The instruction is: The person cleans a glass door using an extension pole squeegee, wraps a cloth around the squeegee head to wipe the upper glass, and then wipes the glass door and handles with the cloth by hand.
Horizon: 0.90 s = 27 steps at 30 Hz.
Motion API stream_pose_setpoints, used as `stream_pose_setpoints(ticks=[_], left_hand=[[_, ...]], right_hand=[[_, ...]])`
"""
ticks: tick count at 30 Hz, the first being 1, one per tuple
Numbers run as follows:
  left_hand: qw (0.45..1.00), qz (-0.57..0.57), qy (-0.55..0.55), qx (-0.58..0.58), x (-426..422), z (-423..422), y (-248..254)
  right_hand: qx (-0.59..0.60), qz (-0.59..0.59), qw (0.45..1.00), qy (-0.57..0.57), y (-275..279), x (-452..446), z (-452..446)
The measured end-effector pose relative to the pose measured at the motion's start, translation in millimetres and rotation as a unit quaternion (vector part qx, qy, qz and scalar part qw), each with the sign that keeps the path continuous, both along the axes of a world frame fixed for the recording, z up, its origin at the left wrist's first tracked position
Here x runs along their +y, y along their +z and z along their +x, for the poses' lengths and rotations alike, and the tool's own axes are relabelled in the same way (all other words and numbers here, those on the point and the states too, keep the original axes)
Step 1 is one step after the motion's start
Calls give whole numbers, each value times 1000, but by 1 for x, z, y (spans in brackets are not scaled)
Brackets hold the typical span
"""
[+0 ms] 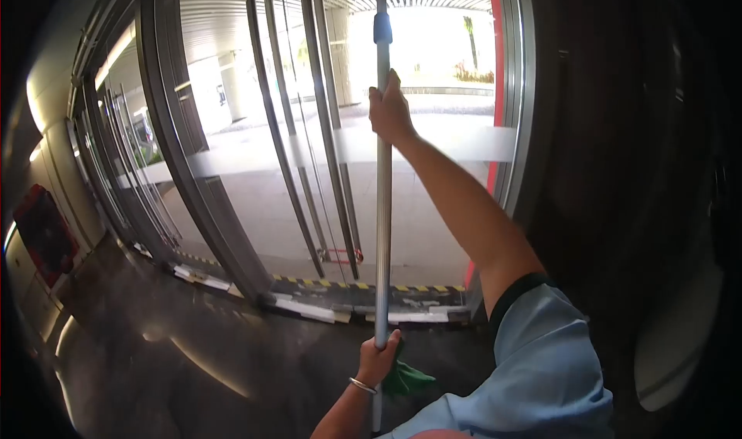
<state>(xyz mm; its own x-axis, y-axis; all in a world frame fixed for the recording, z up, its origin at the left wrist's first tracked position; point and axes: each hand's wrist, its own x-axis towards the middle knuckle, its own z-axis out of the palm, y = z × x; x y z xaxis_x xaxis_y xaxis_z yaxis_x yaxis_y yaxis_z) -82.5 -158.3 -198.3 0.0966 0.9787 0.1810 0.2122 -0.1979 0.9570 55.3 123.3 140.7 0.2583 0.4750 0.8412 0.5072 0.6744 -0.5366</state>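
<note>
A long silver telescopic pole (pixel 383 230) stands nearly upright in front of glass doors, with a dark collar (pixel 382 28) near its upper part. My right hand (pixel 392 110) is raised and wrapped round the pole below that collar. Lower down, my left hand (pixel 377 360), with a bracelet at the wrist, grips the same pole. A green cloth (pixel 406 379) hangs beside my left hand; whether the fingers hold it too is hidden. The pole's top end is out of view.
Glass doors with long metal handles (pixel 317 130) span the front, with yellow-black tape (pixel 325 283) along their base. White strips (pixel 305 308) lie at the threshold. A red-framed dark object (pixel 46 234) stands at the left. The dark floor (pixel 255 369) is shiny.
</note>
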Motion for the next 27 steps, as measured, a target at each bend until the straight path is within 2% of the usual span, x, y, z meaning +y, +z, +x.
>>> stream_pose_setpoints(ticks=[1, 3, 4, 5, 9, 10, 12, 14, 16, 17, 20, 22, 24, 25, 26, 27], left_hand=[[999, -29, 2, -26, -13, -3, -17], [997, -66, 3, -43, -42, -9, -53], [994, -92, 3, -60, -58, -11, -73], [990, -135, 10, -41, -72, -16, -95], [980, -192, 46, -20, -139, -22, -153], [978, -203, 50, -21, -155, -22, -179], [973, -226, 50, -5, -189, -28, -233], [964, -260, 61, 1, -217, -28, -268], [946, -317, 73, -4, -267, -36, -311], [945, -319, 67, 23, -291, -41, -333], [934, -345, 55, 76, -392, -57, -378], [927, -358, 54, 101, -425, -72, -414], [870, -481, 84, 70, -477, -82, -434], [863, -493, 81, 69, -502, -86, -452], [839, -520, 85, 133, -540, -90, -450], [813, -539, 88, 202, -571, -96, -454]], right_hand=[[0, -15, 1000, 1, -23, -21, -5], [22, -153, 984, 85, -58, -72, -12], [11, -83, 996, 12, -89, -68, -19], [17, -94, 995, 21, -123, -69, -20], [11, -112, 993, 45, -221, -122, -30], [10, -124, 991, 49, -238, -143, -30], [74, -196, 968, 137, -279, -183, -32], [58, -199, 972, 112, -336, -203, -33], [73, -310, 934, 164, -386, -242, -36], [68, -260, 953, 143, -427, -254, -41], [112, -329, 926, 149, -508, -325, -50], [113, -335, 925, 136, -575, -351, -63], [110, -359, 918, 125, -648, -395, -67], [162, -427, 879, 135, -685, -414, -70], [212, -499, 828, 141, -712, -438, -72], [207, -574, 783, 120, -758, -458, -69]])
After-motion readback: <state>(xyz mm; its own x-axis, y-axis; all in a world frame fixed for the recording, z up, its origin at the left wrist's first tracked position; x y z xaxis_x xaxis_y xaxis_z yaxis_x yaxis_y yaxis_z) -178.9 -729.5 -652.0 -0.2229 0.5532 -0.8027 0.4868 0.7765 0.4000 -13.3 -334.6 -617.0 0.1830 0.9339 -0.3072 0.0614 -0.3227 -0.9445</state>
